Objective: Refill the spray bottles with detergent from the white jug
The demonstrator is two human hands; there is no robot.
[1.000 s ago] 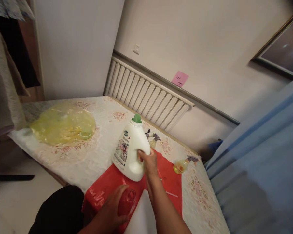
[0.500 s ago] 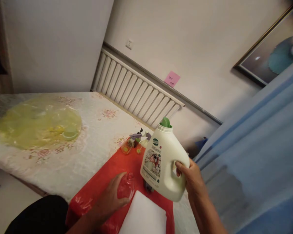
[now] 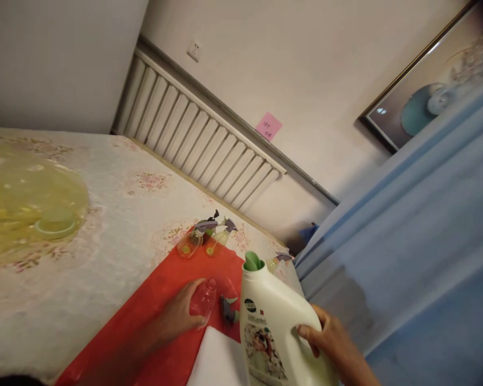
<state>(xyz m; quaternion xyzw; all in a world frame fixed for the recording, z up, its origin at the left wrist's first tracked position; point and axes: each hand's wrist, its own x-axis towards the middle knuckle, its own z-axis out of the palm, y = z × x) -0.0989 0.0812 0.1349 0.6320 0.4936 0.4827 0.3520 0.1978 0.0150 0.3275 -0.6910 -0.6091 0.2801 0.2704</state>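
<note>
A right hand (image 3: 330, 340) grips the handle of a white detergent jug (image 3: 273, 327) at the near edge, fingers clenched around it, the jug's base cut off by the frame. The left hand (image 3: 175, 319) wraps a small clear bottle (image 3: 203, 300) lying on a red plastic sheet (image 3: 153, 311). Filled spray bottles (image 3: 203, 241) lie at the sheet's far end. The floral surface (image 3: 116, 225) stretches open to the left; a radiator (image 3: 193, 134) lines the far wall.

Spray bottles (image 3: 204, 240) beyond; cloth (image 3: 116, 214) bare leftward.
</note>
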